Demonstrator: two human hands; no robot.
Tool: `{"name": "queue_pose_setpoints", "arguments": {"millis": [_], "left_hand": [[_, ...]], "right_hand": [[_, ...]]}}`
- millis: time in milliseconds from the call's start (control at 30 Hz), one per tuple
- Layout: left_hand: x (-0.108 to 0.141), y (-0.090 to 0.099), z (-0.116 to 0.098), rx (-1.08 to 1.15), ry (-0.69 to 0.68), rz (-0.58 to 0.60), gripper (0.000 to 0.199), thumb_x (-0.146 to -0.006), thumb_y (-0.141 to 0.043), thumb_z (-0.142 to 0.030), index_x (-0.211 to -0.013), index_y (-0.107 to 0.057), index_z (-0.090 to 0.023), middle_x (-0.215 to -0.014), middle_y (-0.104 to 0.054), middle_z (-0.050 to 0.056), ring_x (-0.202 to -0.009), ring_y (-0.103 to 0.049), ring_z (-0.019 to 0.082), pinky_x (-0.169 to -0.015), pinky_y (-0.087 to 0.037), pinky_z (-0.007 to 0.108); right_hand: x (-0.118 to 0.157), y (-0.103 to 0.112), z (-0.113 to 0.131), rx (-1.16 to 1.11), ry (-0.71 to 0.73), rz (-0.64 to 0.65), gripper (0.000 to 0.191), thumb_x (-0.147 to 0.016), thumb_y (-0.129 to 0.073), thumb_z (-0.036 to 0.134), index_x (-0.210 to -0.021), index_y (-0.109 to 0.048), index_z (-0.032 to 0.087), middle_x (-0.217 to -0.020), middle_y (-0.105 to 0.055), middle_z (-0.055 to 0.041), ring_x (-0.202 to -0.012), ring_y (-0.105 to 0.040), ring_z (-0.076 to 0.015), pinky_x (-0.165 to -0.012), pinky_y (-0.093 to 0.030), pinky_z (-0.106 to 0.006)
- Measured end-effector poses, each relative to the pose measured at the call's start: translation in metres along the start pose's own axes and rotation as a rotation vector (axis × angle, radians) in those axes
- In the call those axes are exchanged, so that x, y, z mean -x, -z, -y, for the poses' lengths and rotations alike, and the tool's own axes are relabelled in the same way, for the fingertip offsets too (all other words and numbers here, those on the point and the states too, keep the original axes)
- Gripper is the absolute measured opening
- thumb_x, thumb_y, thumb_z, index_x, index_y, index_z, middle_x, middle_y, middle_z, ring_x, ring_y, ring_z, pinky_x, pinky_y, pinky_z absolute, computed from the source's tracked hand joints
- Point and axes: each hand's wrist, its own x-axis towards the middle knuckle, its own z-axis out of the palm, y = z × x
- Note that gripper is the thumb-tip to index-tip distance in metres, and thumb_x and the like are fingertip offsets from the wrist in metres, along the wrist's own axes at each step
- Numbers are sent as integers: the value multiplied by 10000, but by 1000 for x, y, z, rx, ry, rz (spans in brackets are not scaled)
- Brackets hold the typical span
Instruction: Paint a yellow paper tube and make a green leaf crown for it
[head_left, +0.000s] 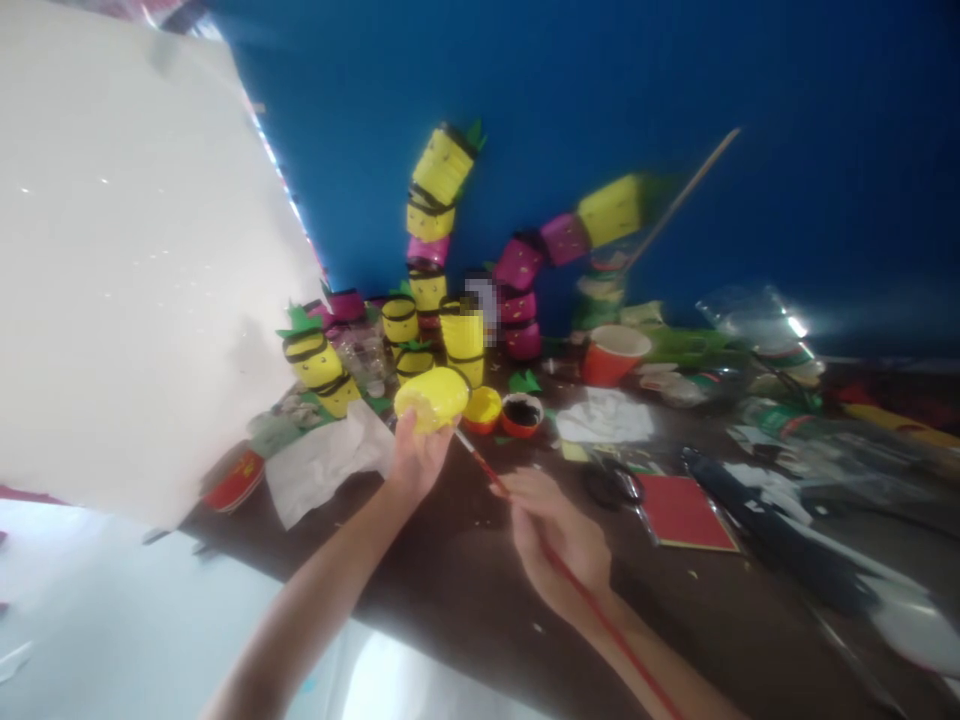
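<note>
My left hand point(420, 455) grips a yellow-painted cup point(433, 398), tilted on its side above the table. A long red-handled paintbrush point(551, 560) is pinched in my right hand point(559, 540), its tip touching or close to the cup's lower right edge. Just behind the cup sit a small pot of yellow paint point(482, 408) and a small pot of black paint point(521, 414). Stacks of yellow cups with black bands point(442, 165) and magenta cups point(519, 262) lean against the blue wall.
A red cup point(615, 355), crumpled white tissue point(606, 418) and plastic bottles point(787, 420) lie to the back right. Nearer are scissors point(616, 485), a red card packet point(686, 510) and a dark long-handled tool point(772, 535). White paper point(330, 465) rests at left on the dark table point(450, 570).
</note>
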Motion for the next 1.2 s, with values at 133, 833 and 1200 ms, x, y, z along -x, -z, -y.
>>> {"name": "queue_pose_setpoints", "arguments": {"millis": [133, 833, 1200], "left_hand": [[0, 1, 2, -53, -7, 12, 418, -781, -512, -508, -1120, -553, -267, -1192, -597, 45, -1232, -445, 235, -1036, -385, 402], [-1, 1, 0, -280, -58, 48, 472, -867, -242, -518, -1161, -508, -261, -1220, -577, 52, -1227, -452, 218, -1036, -389, 407], [-3, 3, 0, -18, -26, 21, 340, -821, -460, -411, -1113, -554, -263, -1199, -596, 34, -1263, -406, 228, -1055, -356, 393]], "right_hand": [[0, -3, 1, 14, -7, 18, 227, -769, -529, 17, -909, -582, 189, -895, -696, -73, -877, -656, -187, -902, -484, -437], [0, -2, 3, -15, 5, 5, 260, -736, -534, -17, -887, -573, 190, -845, -689, -51, -797, -662, -173, -889, -488, -431], [-2, 2, 5, -26, -26, 17, 214, -772, -520, 22, -888, -562, 197, -799, -685, -53, -782, -650, -179, -874, -490, -467]]}}
